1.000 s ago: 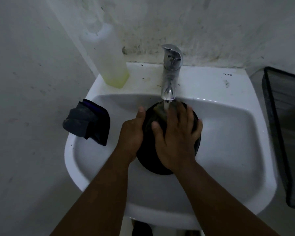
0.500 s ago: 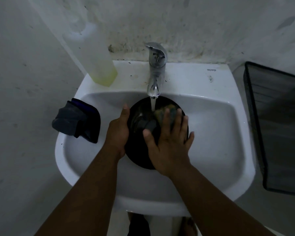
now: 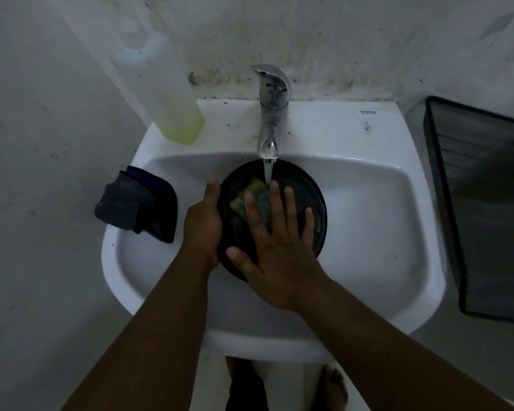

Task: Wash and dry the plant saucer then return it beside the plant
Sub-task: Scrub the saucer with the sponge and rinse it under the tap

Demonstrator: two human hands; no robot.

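The round black plant saucer [image 3: 309, 185] lies in the white sink [image 3: 368, 232] under the chrome tap [image 3: 272, 114], which runs water onto it. My left hand [image 3: 202, 221] grips the saucer's left rim, thumb up along the edge. My right hand [image 3: 276, 247] lies flat, fingers straight, pressing a yellow-green sponge [image 3: 254, 197] against the saucer's inside. Most of the sponge is hidden under my fingers.
A dark folded cloth [image 3: 137, 207] hangs over the sink's left rim. A tall bottle of yellow-green liquid [image 3: 172, 99] stands at the sink's back left corner. A black mesh basket [image 3: 484, 203] sits to the right. Walls close in behind and to the left.
My right hand has slid the sponge across the saucer, from the top right toward the upper left. The left hand keeps its hold on the rim. Water keeps running.
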